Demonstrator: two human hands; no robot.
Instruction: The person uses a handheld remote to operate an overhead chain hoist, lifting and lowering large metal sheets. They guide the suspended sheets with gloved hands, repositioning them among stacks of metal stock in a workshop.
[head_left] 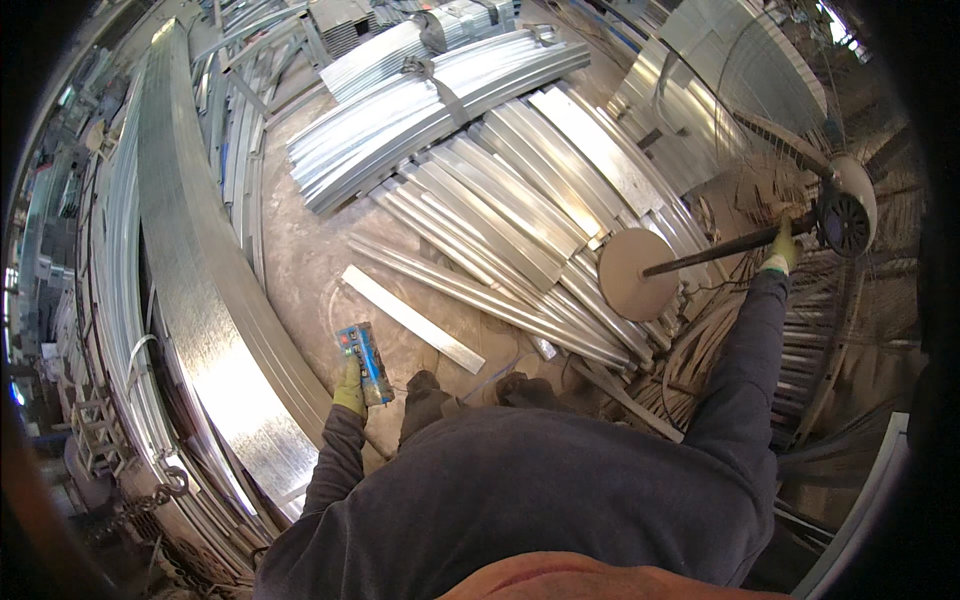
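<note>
My left hand (pixel 350 386), in a yellow-green glove, grips a small blue box-shaped package (pixel 374 364) with dark and red patches, held low beside my left leg. Out to the right, my gloved right hand (pixel 784 246) is closed round the dark pole of a pedestal fan (pixel 740 251), close to its motor housing (pixel 850 205). The fan's round brown base (pixel 637 275) shows at the near end of the pole, over the metal pieces. Dark blades and a thin wire guard spread about the motor.
Strapped bundles of shiny metal profiles (pixel 440 105) lie ahead, with loose metal strips (pixel 500 190) in front. A single flat strip (pixel 412 318) rests on the floor near my feet. Long stacked profiles (pixel 215 290) run along the left. Large sheets (pixel 690 90) stand at the far right.
</note>
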